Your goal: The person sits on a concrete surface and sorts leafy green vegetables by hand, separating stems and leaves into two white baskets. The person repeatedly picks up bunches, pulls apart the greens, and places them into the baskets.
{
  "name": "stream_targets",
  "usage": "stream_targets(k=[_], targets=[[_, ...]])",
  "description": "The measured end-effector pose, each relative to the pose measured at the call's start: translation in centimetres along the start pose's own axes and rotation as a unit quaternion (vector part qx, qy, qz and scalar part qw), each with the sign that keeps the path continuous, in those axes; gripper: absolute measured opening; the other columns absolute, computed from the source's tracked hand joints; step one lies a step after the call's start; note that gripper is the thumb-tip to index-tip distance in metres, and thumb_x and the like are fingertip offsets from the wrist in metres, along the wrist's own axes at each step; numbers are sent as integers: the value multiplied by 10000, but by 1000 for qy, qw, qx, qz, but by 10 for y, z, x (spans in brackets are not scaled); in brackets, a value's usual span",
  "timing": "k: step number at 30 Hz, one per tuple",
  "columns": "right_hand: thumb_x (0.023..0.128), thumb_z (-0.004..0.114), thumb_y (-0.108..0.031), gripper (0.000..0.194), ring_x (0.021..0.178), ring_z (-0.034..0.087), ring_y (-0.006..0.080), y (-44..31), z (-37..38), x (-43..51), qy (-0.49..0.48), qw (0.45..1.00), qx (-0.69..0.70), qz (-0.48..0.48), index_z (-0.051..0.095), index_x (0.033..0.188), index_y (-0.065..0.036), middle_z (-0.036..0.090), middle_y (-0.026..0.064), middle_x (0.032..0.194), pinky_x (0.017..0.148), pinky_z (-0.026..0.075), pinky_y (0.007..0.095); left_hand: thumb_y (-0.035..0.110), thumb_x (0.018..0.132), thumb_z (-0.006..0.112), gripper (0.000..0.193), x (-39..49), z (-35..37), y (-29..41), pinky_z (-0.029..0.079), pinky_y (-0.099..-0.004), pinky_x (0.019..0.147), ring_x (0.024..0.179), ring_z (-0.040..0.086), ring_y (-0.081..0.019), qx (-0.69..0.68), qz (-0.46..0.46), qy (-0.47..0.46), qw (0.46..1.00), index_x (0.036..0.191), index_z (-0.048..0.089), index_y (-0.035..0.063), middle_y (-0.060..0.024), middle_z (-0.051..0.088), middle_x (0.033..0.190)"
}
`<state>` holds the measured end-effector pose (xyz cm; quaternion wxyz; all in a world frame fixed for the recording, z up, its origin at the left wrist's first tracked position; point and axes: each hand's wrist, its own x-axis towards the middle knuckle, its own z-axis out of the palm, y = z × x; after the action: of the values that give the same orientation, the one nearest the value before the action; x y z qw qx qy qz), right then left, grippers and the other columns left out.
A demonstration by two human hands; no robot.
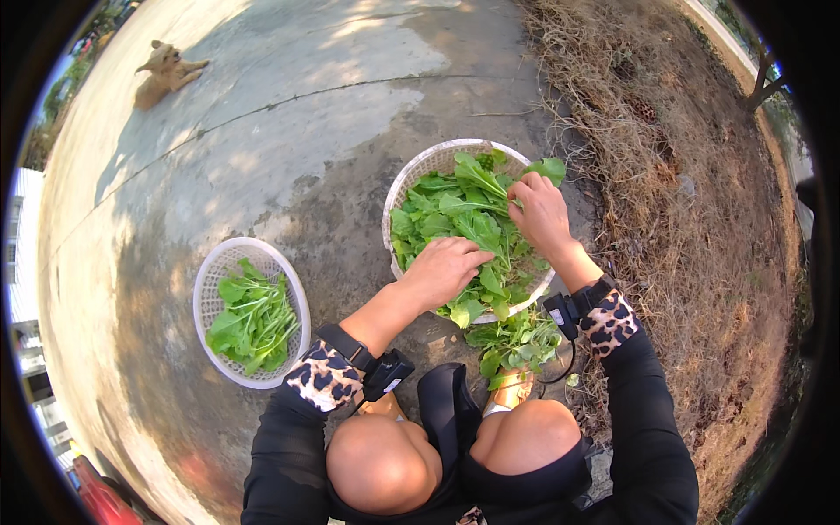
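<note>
A large white plastic basket (401,177) full of leafy greens (436,223) stands on the ground before me. My left hand (449,269) lies on the greens near the basket's middle, fingers stretched out; whether it grips a leaf is hidden. At the basket's right side my right hand (538,207) has its fingers closed on stems of leafy greens, and a broad leaf sticks out behind it. A smaller white plastic basket (205,289) to the left holds a loose bunch of greens (252,321). More greens (518,344) lie in a pile between the large basket and my foot.
Dry grass (656,216) covers the ground along the right. Concrete paving (315,144) with a crack across it spreads to the left and ahead. A tan dog (164,75) lies on it at the far upper left. A red object (102,495) shows at the lower left edge.
</note>
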<state>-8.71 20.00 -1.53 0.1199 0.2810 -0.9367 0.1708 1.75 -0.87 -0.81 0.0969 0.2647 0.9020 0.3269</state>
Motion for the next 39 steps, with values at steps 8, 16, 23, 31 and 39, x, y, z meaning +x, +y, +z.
stream_targets(k=[8,16,23,31,39], targets=[[715,703,-212,145,892,585,287,-17,7,-18,-138,987,-21,82,722,761,-76,604,98,871,773,496,403,165,901,590,204,-7,4,0,453,-404,914,958,628,-283,-2,-24,-35,999,1075,678,104,-77,694,957],[743,652,-185,165,895,619,307,-6,-58,-34,-150,936,186,257,699,792,-35,627,119,916,800,498,397,144,897,591,206,-21,-5,-5,480,-414,862,936,632,-310,-69,-18,13,997,1062,683,62,-118,691,970],[738,781,-305,348,863,659,274,-12,-136,-122,-416,885,14,208,709,972,-58,669,96,941,763,515,381,151,909,602,231,-23,-13,-10,511,-389,787,894,652,-327,-168,-93,27,981,1081,672,14,-164,685,993],[936,625,-352,376,609,491,57,-43,-41,-93,-197,754,465,420,667,1012,14,629,2,775,539,406,224,152,919,609,240,-23,-15,-1,515,-354,767,876,661,-286,-209,-107,19,972,1098,666,3,-160,684,1015],[860,700,-213,220,689,509,60,-47,-18,-95,-142,783,440,416,672,939,-9,608,-12,893,627,424,230,224,903,635,263,-20,-11,24,490,-409,801,926,637,-312,-108,64,-62,990,1099,677,54,-125,679,992]])
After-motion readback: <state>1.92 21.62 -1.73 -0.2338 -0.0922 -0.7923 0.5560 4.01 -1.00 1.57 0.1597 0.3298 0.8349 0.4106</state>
